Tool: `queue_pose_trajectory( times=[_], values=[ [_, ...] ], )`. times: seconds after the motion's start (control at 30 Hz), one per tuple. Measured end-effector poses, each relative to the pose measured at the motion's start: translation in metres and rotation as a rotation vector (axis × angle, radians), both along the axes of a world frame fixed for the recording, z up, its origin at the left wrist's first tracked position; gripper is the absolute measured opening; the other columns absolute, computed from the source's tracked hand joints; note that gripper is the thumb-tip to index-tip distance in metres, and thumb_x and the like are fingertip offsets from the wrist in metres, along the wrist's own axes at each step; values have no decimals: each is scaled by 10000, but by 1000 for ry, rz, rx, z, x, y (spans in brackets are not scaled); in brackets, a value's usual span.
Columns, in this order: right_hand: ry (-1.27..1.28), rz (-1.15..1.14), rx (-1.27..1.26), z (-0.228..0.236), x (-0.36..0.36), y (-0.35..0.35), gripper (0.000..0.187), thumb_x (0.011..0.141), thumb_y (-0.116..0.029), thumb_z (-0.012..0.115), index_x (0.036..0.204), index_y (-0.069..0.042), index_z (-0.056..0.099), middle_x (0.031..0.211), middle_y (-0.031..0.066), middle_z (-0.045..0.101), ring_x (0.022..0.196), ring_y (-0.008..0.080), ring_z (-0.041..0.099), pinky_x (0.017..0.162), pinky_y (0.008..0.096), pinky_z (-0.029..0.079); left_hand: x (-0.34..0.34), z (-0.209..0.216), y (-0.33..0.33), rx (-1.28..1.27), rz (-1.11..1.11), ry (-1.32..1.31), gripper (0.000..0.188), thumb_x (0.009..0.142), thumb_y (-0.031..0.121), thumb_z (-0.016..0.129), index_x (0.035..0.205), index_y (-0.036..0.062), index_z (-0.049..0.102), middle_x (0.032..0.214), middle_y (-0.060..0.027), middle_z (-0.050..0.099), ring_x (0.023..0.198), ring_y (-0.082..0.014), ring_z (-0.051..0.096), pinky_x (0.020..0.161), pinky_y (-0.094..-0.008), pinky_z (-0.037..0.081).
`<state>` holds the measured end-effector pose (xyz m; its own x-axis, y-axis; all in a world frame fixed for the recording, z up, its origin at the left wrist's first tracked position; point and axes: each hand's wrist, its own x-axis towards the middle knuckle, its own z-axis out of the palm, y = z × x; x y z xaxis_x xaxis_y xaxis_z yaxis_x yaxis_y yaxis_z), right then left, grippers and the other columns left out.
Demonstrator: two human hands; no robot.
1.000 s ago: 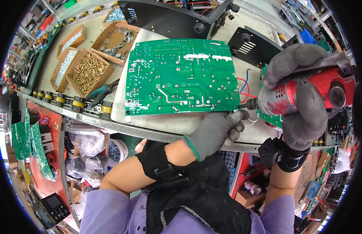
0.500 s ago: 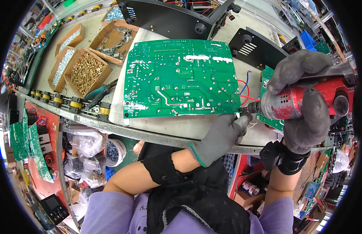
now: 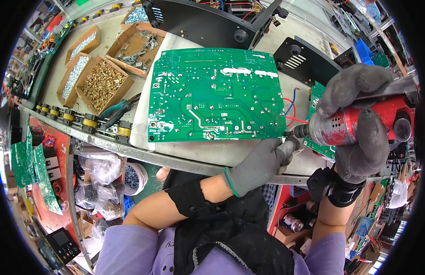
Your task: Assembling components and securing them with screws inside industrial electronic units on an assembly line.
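Note:
A large green circuit board (image 3: 217, 98), solder side up, lies on the bench in front of me. My right hand (image 3: 363, 123), in a grey glove, is wrapped round a red power screwdriver (image 3: 334, 127) held level. Its bit points left at the board's lower right corner. Just below that corner is my left hand (image 3: 267, 160), also gloved, its thumb and fingers pinched together close to the bit. Whatever those fingers hold is hidden or too small to make out. Red and blue wires (image 3: 292, 107) come out past the board's right edge.
Cardboard trays of brass-coloured screws (image 3: 102, 87), silver screws (image 3: 76, 75) and metal clips (image 3: 140, 50) stand at the left. Pliers (image 3: 118, 112) lie beside them. Black metal panels (image 3: 203, 25) rise behind the board. A metal rail (image 3: 189, 161) edges the bench.
The board has shifted slightly right and down in view. Both hands and the screwdriver keep nearly the same pose, with the bit still at the corner.

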<state>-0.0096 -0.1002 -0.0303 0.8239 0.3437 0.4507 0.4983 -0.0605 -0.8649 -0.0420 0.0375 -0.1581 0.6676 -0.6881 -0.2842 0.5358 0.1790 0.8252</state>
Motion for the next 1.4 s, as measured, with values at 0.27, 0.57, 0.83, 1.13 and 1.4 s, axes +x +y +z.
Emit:
queue_pose_trajectory(
  times=[0.27, 0.57, 0.83, 1.13, 1.4],
  values=[
    [-31, -57, 168, -13, 2, -3, 441, 840, -282, 680, 1171, -51, 501, 912, 105, 548, 761, 195, 545, 659, 318, 475, 1, -2, 3, -6, -28, -18, 376, 1059, 329, 424, 997, -11, 570, 671, 16, 490, 574, -57, 432, 516, -233, 371],
    [-53, -72, 178, -15, 0, -3, 451, 822, -284, 695, 1152, -42, 503, 901, 112, 555, 745, 203, 554, 653, 325, 482, 4, -1, 10, -12, -117, -40, 360, 1054, 312, 429, 1185, -1, 548, 716, 19, 493, 580, -50, 431, 525, -231, 376],
    [-52, -131, 175, -8, -4, 6, 455, 809, -279, 706, 1137, -35, 505, 891, 120, 559, 733, 213, 560, 651, 334, 485, 5, 48, 64, 801, 171, -1480, 412, 832, 166, 654, 1240, 128, 621, 1037, -108, 658, 948, -275, 651, 784, -351, 488],
    [-107, -109, 236, -7, -23, 27, 364, 830, -218, 690, 1076, -35, 494, 819, 91, 510, 647, 188, 502, 599, 348, 471, 24, 22, 69, 1059, 243, -1711, 385, 848, 167, 584, 1230, 123, 617, 1250, -111, 583, 1214, -292, 522, 999, -405, 393],
    [-78, -313, 167, -13, -32, 26, 394, 809, -164, 674, 1130, -15, 501, 847, 127, 567, 701, 234, 573, 608, 355, 515, 26, 23, 68, 1017, 267, -1718, 390, 835, 169, 594, 1221, 119, 617, 1250, -114, 577, 1210, -287, 516, 993, -401, 398]
  ],
)
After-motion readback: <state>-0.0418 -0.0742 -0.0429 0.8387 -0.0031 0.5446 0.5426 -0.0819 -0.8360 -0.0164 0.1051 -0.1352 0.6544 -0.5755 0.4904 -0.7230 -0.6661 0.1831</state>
